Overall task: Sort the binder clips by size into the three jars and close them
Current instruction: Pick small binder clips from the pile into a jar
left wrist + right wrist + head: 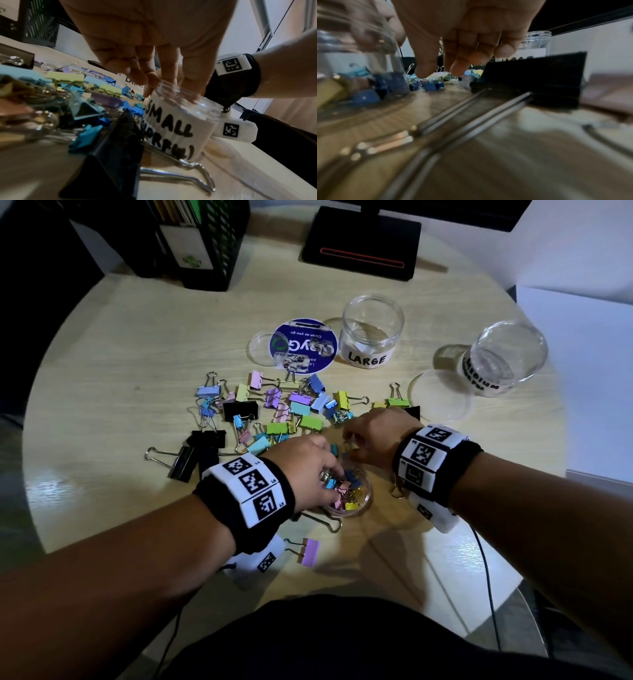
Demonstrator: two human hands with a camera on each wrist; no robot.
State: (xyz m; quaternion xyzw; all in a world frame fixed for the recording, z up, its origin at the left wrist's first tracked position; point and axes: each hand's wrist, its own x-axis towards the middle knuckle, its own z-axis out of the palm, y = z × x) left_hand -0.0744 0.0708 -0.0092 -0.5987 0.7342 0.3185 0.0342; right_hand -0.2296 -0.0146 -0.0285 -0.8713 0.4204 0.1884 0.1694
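Observation:
The clear jar marked SMALL [358, 503] [171, 128] [359, 60] stands near the front of the table and holds several small coloured clips. My left hand [330, 470] [149, 86] hangs over its mouth, its straight fingers at the rim and nothing visible in them. Just beyond the jar, my right hand [347, 438] [441, 71] reaches down. Its thumb and forefinger are a little apart above small blue clips [431, 85]. The mixed pile of clips [274, 409] spreads behind both hands. The LARGE jar [371, 337] and the MEDIUM jar [507, 361] stand open and empty at the back right.
Big black clips [202, 450] lie left of the hands, and another [530, 81] sits under my right wrist. A purple clip [310, 551] lies near the front. Clear lids [442, 398] [258, 349] and a blue round card [301, 347] rest by the jars. A monitor base [359, 244] and a mesh file holder [205, 241] stand at the back.

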